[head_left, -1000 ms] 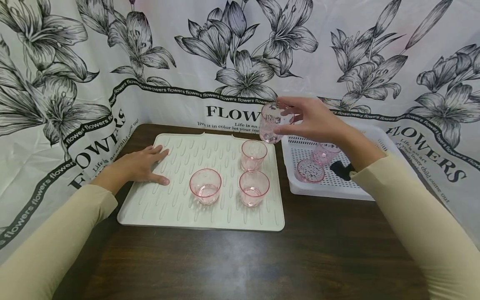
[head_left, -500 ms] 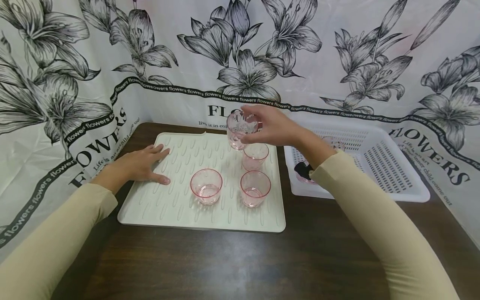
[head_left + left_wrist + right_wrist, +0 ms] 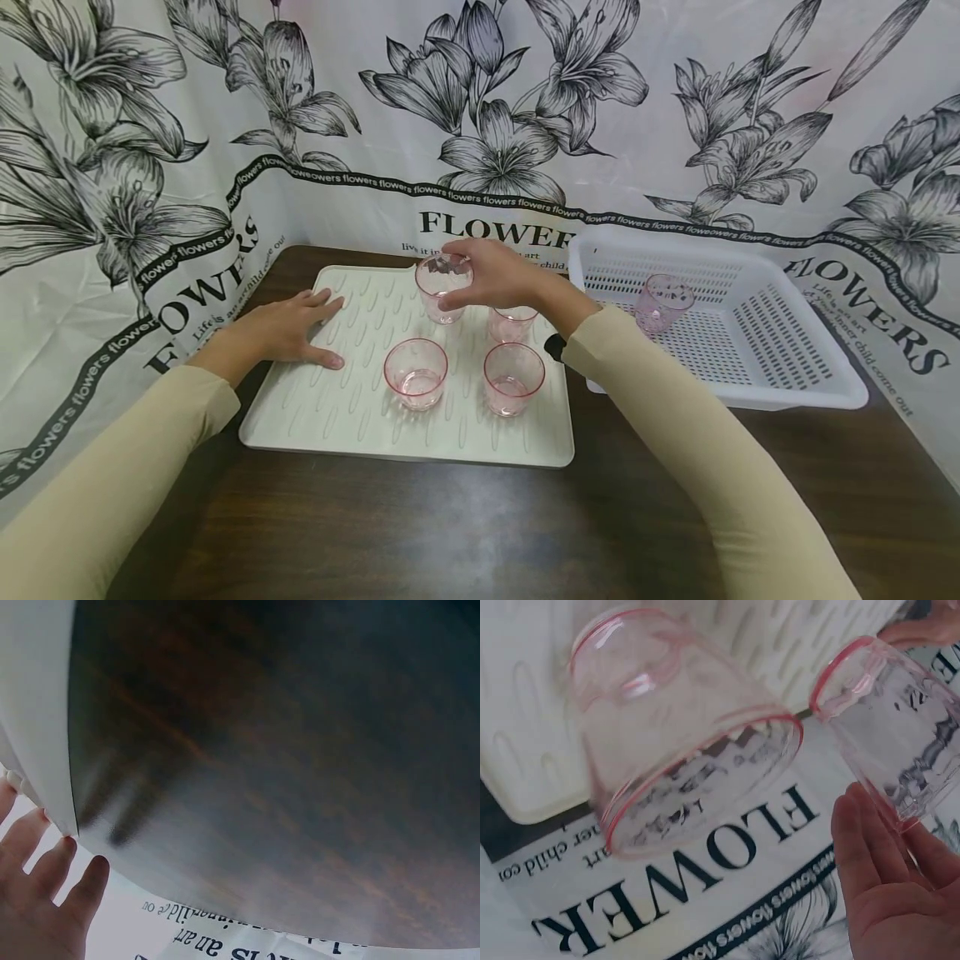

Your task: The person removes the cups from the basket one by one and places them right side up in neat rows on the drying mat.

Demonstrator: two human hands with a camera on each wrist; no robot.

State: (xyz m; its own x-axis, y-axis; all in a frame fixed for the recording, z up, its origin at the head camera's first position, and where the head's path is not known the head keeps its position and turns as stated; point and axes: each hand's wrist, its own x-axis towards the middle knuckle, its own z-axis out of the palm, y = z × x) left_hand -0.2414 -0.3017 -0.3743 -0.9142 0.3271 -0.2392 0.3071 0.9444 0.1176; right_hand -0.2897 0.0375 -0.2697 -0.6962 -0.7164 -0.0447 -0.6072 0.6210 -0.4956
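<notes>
My left hand (image 3: 288, 329) rests with fingers spread on the left edge of a cream ridged drying mat (image 3: 315, 417); in the left wrist view its fingertips meet the mat's edge. Close over the back middle of the mat, my right hand (image 3: 498, 275) grips a clear pink-rimmed glass (image 3: 435, 296) by its side, mouth up. Three similar glasses stand upright on the mat: one glass (image 3: 416, 385) at front middle, another glass (image 3: 513, 387) at front right, and a glass (image 3: 512, 321) behind it, partly hidden by my right hand. The right wrist view shows the held glass (image 3: 900, 727) beside a standing one.
Right of the mat stands a white perforated basket (image 3: 795, 333) holding a tilted pink glass (image 3: 663, 304). My right sleeve hides part of it, and a small black thing (image 3: 555, 347) shows beside the sleeve. Behind the dark wooden table (image 3: 450, 533) hangs a flower-printed cloth (image 3: 315, 75).
My right hand has carried the glass left and down, from near the basket to over the mat's back middle. The left hand and the standing glasses have stayed put.
</notes>
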